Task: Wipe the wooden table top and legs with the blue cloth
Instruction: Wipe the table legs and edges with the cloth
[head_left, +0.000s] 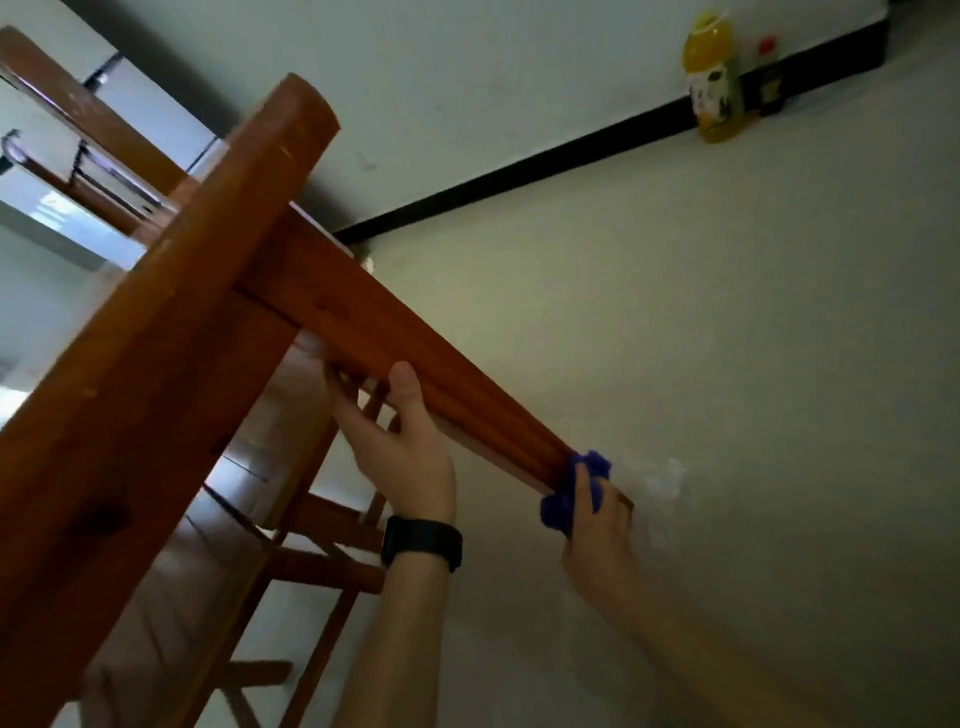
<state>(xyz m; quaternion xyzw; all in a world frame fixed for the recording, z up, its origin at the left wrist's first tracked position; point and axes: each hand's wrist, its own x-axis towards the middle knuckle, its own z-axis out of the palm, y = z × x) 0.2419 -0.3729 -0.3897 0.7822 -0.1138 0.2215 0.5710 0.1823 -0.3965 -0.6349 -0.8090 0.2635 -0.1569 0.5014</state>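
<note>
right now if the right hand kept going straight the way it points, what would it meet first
The wooden table leg: the right hand points up and left, and its blue cloth is wrapped on that leg's end. Sliding up the leg instead, it would likely reach the left hand gripping it.

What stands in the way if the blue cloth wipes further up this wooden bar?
Only the left hand. It grips the same wooden bar higher up, thumb over its front. The right hand holds the blue cloth at the bar's lower end; the wood between both hands is bare.
</note>
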